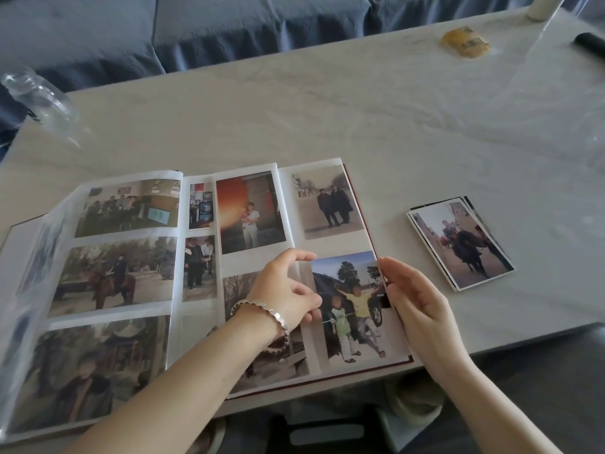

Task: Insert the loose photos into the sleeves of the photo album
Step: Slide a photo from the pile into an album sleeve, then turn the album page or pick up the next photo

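Lying on the lower right corner of the open album (327,168) is a photo (352,306) of two kids by a dark car; left hand (288,296) is pinching the clear sleeve (303,273) at the photo's left edge between thumb and fingers; right hand (415,309) is touching the photo's right edge with loosely curled fingers, honestly can't tell if it's actually gripping; stack of loose photos (465,244) is sitting just right of the album on the pale table (360,109); clear bottle (39,93) is lying far left.
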The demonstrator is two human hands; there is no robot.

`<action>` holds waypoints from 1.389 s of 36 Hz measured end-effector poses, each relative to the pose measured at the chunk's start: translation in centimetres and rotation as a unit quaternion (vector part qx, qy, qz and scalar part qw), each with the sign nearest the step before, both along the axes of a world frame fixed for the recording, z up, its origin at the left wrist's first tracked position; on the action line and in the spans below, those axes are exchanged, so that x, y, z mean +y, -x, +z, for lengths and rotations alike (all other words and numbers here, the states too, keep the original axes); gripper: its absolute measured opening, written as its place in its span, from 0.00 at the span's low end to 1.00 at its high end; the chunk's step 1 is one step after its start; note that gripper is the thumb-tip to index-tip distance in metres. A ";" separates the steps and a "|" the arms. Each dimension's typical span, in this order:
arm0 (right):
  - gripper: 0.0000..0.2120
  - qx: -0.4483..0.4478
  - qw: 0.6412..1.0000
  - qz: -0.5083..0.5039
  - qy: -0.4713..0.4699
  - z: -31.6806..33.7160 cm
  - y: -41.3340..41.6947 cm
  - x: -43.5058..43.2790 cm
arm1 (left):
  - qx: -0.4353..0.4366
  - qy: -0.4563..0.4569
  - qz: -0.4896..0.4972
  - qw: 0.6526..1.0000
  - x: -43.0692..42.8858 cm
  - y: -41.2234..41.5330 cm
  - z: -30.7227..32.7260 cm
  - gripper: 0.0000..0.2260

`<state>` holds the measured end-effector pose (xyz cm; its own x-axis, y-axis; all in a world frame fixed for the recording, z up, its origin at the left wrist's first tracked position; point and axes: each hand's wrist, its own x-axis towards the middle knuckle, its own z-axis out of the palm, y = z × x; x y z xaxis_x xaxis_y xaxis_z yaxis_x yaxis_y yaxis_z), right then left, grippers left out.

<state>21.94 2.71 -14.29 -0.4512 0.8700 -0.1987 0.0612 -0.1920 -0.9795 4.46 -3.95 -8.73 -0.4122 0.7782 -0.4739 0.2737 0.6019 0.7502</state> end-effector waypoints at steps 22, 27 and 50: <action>0.18 -0.074 0.947 0.312 -0.030 7.0 5.8 -1.1 | 0.113 -0.090 0.152 0.978 -1.2 5.1 2.4 0.04; 0.21 -0.229 0.857 0.387 -0.251 5.0 7.8 -3.6 | 0.065 -0.047 0.258 0.963 -1.6 7.2 1.6 0.16; 0.34 -0.599 0.751 0.094 -0.261 2.1 -3.3 7.8 | 0.405 0.073 -0.138 0.901 0.3 3.7 -0.8 0.21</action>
<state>25.28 10.48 -12.18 -0.3451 0.9141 -0.2128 0.9368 0.3215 -0.1381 0.73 -3.66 -9.57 -0.4692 0.8578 -0.2100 0.8504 0.5030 0.1545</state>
